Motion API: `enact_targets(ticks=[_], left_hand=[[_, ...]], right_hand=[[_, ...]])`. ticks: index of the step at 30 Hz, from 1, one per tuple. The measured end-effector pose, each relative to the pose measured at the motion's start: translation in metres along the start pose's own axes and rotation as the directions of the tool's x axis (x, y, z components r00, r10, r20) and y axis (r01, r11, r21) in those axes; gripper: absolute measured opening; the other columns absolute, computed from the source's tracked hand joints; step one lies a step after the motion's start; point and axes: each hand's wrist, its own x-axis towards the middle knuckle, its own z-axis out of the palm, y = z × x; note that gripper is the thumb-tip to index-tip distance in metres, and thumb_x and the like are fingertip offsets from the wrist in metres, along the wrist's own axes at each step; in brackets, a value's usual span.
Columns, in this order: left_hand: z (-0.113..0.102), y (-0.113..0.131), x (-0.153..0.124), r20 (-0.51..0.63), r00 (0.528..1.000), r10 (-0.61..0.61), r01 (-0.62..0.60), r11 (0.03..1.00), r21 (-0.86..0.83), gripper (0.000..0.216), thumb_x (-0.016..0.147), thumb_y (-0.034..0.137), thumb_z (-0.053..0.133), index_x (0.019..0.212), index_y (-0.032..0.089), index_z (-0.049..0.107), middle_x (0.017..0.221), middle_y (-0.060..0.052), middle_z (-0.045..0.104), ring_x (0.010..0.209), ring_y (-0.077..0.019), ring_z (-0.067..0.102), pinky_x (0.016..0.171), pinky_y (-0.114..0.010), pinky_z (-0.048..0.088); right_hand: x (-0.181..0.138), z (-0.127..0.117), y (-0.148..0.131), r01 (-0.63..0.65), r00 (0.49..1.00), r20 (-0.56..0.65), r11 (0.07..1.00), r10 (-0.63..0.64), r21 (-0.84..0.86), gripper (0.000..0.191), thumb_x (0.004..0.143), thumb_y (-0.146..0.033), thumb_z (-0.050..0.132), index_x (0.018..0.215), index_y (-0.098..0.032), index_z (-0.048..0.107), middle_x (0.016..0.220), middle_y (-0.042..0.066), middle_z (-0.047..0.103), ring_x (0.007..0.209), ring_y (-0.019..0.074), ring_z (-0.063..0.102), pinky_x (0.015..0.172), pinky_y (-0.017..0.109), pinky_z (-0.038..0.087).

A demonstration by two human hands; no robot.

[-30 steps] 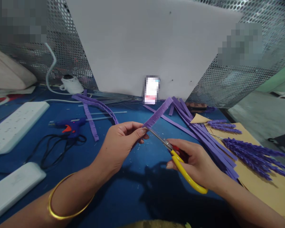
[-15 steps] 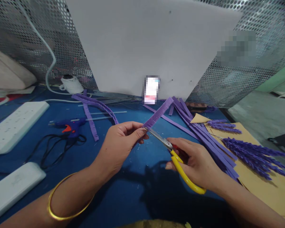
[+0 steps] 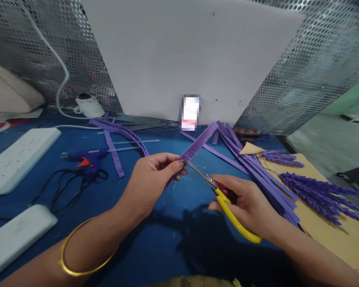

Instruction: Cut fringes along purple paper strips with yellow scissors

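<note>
Between thumb and fingers, my left hand (image 3: 158, 175) pinches a purple crepe paper strip (image 3: 201, 141). Its free length slants up to the right, with fine cuts along the lower edge; a fringed length trails behind the hand to the left. My right hand (image 3: 242, 199) is wrapped round the yellow handles of a pair of scissors (image 3: 235, 219). The blade tips meet the strip's lower edge right beside my left thumb. More purple paper strips (image 3: 266, 183) lie in a bundle to the right of my right hand.
On the left are a blue glue gun (image 3: 91, 157) with a coiled black cord and two white power strips (image 3: 19, 159). Finished purple flower sprigs (image 3: 314, 191) lie on tan paper (image 3: 332, 243) at right. A lit phone (image 3: 190, 113) leans against the white board (image 3: 179, 52) behind.
The scissor blades have closed a little at the strip's edge, and the handle has shifted slightly. My left hand and the strip stay nearly in place.
</note>
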Motion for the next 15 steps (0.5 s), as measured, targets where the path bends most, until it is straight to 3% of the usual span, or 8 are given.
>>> enact_targets(ticks=[12,15], left_hand=[[-0.0038,-0.0032,0.0022,0.031,0.999,-0.016,0.017,1.000,-0.016,0.012,0.076,0.031,0.079,0.076,0.019,0.077,0.068,0.000,0.074,0.063,-0.0093,0.061,0.062,-0.018,0.046],[-0.0023,-0.0035,0.0018,0.024,1.000,-0.001,0.001,1.000,0.007,0.010,0.076,0.029,0.078,0.075,0.019,0.077,0.066,0.000,0.073,0.061,-0.0093,0.060,0.059,-0.018,0.045]], right_hand=[[0.0015,0.0009,0.0013,0.009,1.000,-0.029,1.000,-0.008,0.014,0.040,0.087,-0.049,0.072,0.113,-0.019,0.071,0.081,0.004,0.064,0.066,0.0164,0.054,0.059,0.025,0.044],[0.0009,0.0023,0.0009,-0.008,0.999,-0.031,1.000,0.008,0.004,0.046,0.084,-0.052,0.074,0.116,-0.019,0.070,0.082,0.004,0.064,0.065,0.0165,0.053,0.058,0.026,0.044]])
